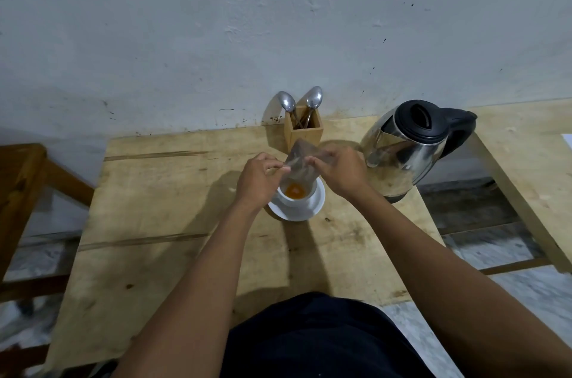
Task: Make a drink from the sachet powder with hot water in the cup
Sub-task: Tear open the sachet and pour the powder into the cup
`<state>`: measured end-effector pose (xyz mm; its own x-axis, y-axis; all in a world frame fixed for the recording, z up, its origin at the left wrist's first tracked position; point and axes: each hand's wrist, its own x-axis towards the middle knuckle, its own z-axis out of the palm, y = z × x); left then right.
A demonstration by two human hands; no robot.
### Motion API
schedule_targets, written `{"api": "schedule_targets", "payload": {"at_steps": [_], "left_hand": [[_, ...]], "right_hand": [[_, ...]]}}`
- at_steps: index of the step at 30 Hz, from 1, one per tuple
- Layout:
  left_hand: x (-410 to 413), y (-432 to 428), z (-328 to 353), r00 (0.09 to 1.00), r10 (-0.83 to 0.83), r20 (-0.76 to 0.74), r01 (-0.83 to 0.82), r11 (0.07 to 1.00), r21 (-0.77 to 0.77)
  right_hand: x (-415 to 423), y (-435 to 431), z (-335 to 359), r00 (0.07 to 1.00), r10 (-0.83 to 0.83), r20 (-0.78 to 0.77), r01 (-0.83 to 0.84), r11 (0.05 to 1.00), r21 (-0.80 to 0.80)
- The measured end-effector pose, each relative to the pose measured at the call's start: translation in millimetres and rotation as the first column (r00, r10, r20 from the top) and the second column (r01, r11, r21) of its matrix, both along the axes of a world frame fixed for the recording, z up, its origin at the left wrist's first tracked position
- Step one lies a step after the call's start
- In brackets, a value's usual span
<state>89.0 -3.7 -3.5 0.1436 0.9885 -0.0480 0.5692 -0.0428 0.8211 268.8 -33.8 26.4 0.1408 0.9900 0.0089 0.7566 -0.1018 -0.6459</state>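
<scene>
A: Firstly, what is seen at the left?

B: A wooden chair (21, 191) is seen beside the worktop (154, 222). Further right, the left hand (257, 181) is held over the cup, its fingers (274, 167) pressed together in a pinch on the left edge of the sachet (301, 157).

A: And where is the sachet kept?

B: It is held tilted directly above the white cup (297, 193), which is set on a white saucer (309, 210). Orange powder (295, 191) is already seen at the bottom of the cup. No water can be made out in it.

A: How is the other side held?

B: The right edge is pinched by the right hand (340, 174), with its fingers (322, 160) closed on the film. Behind the hands, two spoons (314, 99) are stood in a wooden holder (303, 129); at the far right, a steel kettle (408, 148) with a black lid is placed, well apart from the cup.

A: How is the sachet likely to handle?

B: It is judged to be thin, limp and nearly weightless, so it should be gripped at the edges and kept taut, or the last powder may be trapped in folds. The kettle is judged heavy and possibly hot, and is best taken by its black handle. The cup looks breakable and may be tipped on its saucer.
</scene>
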Motion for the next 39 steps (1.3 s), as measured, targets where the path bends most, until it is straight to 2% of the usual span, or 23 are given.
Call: {"api": "schedule_targets", "payload": {"at_steps": [2, 5, 8, 11, 13, 16, 18, 21, 24, 28, 39], "left_hand": [[1, -1, 0, 1.0, 0.002, -0.006, -0.002, 1.0, 0.004], [1, -1, -3, 1.0, 0.013, 0.029, -0.012, 0.999, -0.031], [0, -1, -5, 1.0, 0.012, -0.028, -0.013, 0.999, -0.029], [2, -3, -4, 0.999, 0.007, -0.045, -0.008, 1.0, -0.016], [3, -4, -1, 0.998, 0.011, -0.056, -0.012, 1.0, -0.017], [4, -5, -2, 1.0, 0.012, -0.017, -0.012, 1.0, -0.029], [5, -6, -2, 1.0, 0.012, -0.017, -0.013, 0.999, -0.031], [3, -7, 2, 0.997, 0.002, 0.083, 0.007, 0.994, -0.111], [2, -8, 8, 0.996, -0.035, 0.08, 0.045, 0.992, -0.119], [6, -9, 16, 0.997, -0.019, 0.069, 0.024, 0.997, -0.073], [4, -12, 18, 0.997, -0.022, 0.076, 0.031, 0.992, -0.121]], "right_hand": [[0, 1, -2, 0.995, 0.04, -0.09, -0.045, 0.998, -0.05], [1, 0, -5, 0.998, 0.005, -0.062, -0.007, 1.0, -0.026], [1, -3, -4, 0.988, 0.041, -0.147, -0.058, 0.993, -0.108], [2, -3, -7, 0.995, 0.018, -0.095, -0.025, 0.997, -0.073], [2, -2, -5, 0.99, 0.01, -0.139, -0.024, 0.995, -0.102], [3, -2, -6, 0.996, -0.02, -0.085, 0.011, 0.994, -0.105], [3, -1, -6, 0.985, -0.009, -0.175, -0.011, 0.993, -0.115], [4, -2, -5, 0.967, -0.034, -0.252, 0.012, 0.996, -0.089], [3, -7, -2, 0.93, -0.023, -0.366, -0.01, 0.996, -0.088], [3, -10, -8, 0.923, -0.024, -0.384, -0.01, 0.996, -0.086], [12, -7, -4, 0.961, 0.004, -0.275, -0.041, 0.991, -0.126]]}}
